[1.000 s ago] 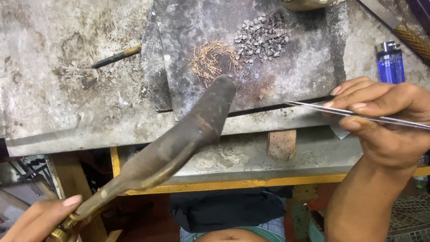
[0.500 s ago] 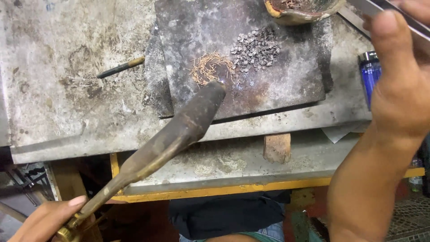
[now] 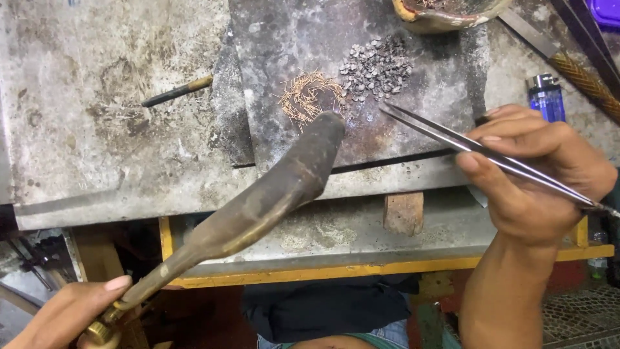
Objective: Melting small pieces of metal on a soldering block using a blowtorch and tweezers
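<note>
Tweezers (image 3: 491, 152) of thin steel pinched in right hand (image 3: 536, 181); left hand (image 3: 71, 313) grasps sooty, tapered torch (image 3: 258, 200).

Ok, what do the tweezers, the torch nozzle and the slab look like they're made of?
Tweezers: bright, polished metal, likely steel, judging by the silvery shine along the thin blades. Torch nozzle: apparently metal with a dull, sooty brown-black coat; a brass-coloured fitting shows near the left hand. Slab: matte grey, pitted and scorched, possibly stone or fire block; can't tell which.

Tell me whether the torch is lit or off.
Off, as far as shows: no flame at the mouth of the torch, which the left hand aims toward the copper wire bits.
</note>
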